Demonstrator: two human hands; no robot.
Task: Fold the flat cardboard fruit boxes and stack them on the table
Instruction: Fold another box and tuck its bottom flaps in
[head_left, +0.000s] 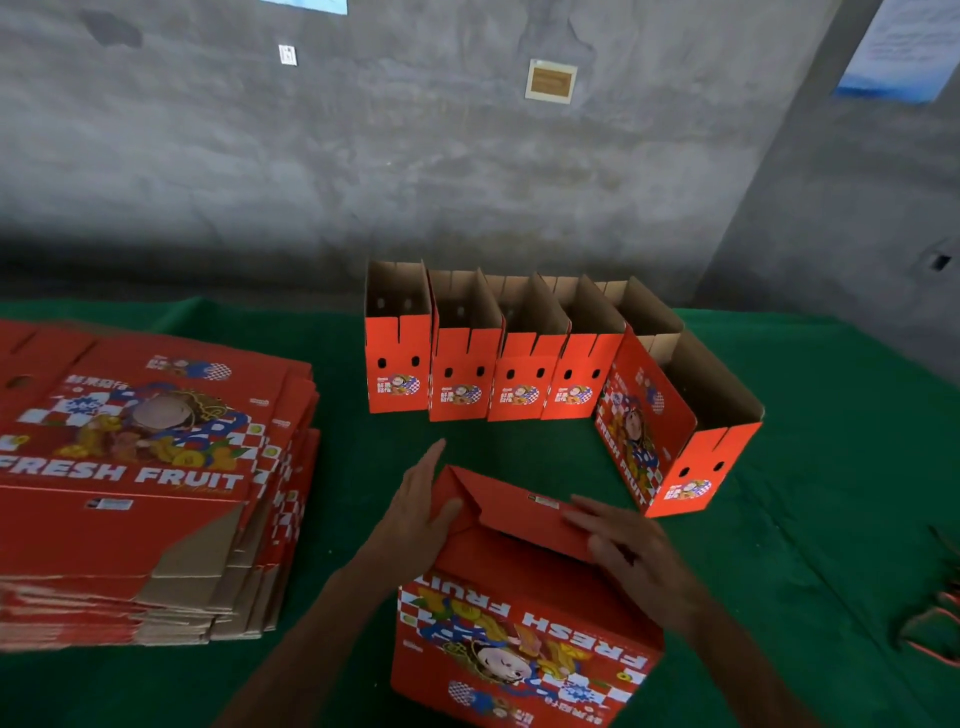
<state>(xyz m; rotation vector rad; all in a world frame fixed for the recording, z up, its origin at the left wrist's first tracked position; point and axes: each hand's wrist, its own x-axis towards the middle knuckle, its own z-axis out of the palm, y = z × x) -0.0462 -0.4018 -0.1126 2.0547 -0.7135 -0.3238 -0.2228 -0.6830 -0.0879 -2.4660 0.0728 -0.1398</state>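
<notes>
A red "FRESH FRUIT" box (519, 613) stands upside down in front of me on the green table (343, 467), its bottom flaps folded over on top. My left hand (423, 506) presses flat on the left flap with straight fingers. My right hand (623, 545) lies across the right side of the long flap, fingers extended. A thick stack of flat red boxes (145, 467) lies at the left. Several folded boxes (493, 364) stand open-topped in a row at the back, and one more (680, 426) stands angled at the right.
A grey concrete wall (415, 156) rises just behind the table. At the far right edge lie some dark and red cord-like items (935, 623), blurred. Bare green cloth shows between the flat stack and the box in my hands.
</notes>
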